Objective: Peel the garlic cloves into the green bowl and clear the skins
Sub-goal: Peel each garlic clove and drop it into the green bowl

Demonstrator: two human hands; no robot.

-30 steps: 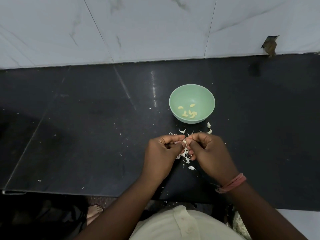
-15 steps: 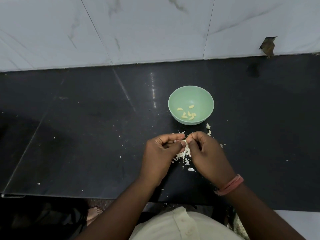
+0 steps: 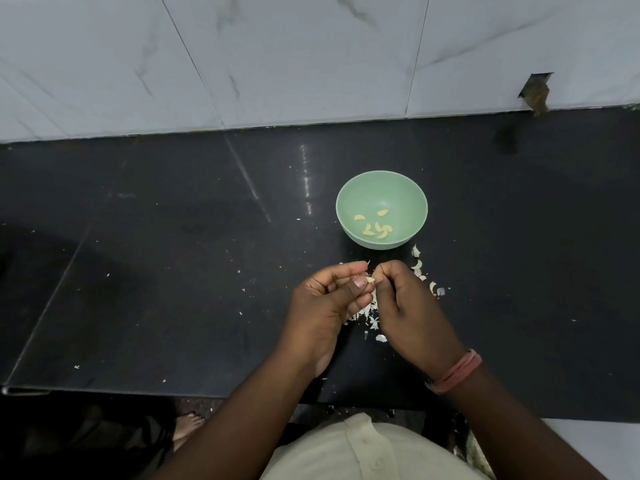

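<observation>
A green bowl (image 3: pixel 349 195) stands on the black counter and holds several peeled garlic cloves (image 3: pixel 375 227). Just in front of it, my left hand (image 3: pixel 329 303) and my right hand (image 3: pixel 408 306) meet fingertip to fingertip. Between them they pinch one small garlic clove (image 3: pixel 370 279), of which only a pale tip shows. A heap of white garlic skins (image 3: pixel 369 311) lies on the counter under and between the hands. More skins and pieces (image 3: pixel 417 266) lie to the right of the bowl's base.
The black counter (image 3: pixel 173 271) ends at a front edge close to my body, with small skin flakes scattered over it. A white marble-patterned wall (image 3: pixel 311 57) rises behind. A broken notch in the wall (image 3: pixel 535 93) sits at the far right.
Both hands stay together at the clove, with the fingers shifting slightly as they work it. The bowl and the skin heap have not moved.
</observation>
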